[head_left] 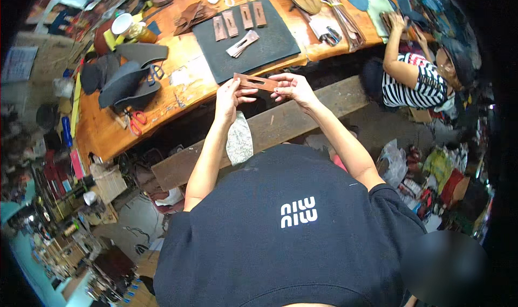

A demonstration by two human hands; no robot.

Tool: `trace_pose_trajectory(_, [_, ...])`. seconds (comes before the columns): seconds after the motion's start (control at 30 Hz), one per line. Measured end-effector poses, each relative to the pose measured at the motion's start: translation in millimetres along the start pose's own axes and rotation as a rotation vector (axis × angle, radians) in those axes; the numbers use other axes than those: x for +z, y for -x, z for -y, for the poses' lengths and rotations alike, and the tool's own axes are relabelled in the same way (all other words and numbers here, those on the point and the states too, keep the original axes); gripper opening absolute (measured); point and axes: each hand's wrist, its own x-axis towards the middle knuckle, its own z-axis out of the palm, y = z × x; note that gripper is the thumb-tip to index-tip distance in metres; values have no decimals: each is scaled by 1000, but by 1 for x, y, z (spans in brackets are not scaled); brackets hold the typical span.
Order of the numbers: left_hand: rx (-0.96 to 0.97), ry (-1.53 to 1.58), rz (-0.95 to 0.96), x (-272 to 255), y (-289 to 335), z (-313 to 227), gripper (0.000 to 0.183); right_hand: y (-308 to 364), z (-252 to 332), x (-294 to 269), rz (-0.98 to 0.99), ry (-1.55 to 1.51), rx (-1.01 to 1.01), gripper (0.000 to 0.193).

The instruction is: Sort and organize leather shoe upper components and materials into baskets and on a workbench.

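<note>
A reddish-brown leather strip (pixel 246 81) with a long slot cut in it is stretched between my two hands, just off the near edge of the black mat (pixel 275 42). My left hand (pixel 229 99) pinches one end between thumb and fingers. The other end is gripped by the fingertips of my right hand (pixel 294 91). Several similar slotted leather pieces (pixel 230 24) lie in a row toward the far side of the mat. Nearer to me, a paler pair of pieces (pixel 243 43) rests askew on the mat.
On the wooden table (pixel 183 104) to the left are red-handled scissors (pixel 137 121), dark curved sheets (pixel 129 83) and a white cup (pixel 122 23). A bench (pixel 291 110) runs in front of me. Another person (pixel 415 80) works at the right, with bagged clutter (pixel 394 164) behind.
</note>
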Motion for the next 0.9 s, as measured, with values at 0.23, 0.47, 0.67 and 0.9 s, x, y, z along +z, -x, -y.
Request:
trace_pose_trajectory(0.23, [-87,22,32,2,-40,10,41,-21,-2,-32,-46,-51,3,37])
trace_pose_trajectory(0.47, [-73,-114,7,-3,-69,28,36,-62,12,-50,-29,11,35,32])
trace_pose_trajectory(0.67, [246,-540,-245,-17,-128,23,25,-131,15,-85,-109,144,-44,26])
trace_pose_trajectory(0.9, [460,-781,-387,-33,-182,-7,18,-206,-1,-129,-191,526,-231,36])
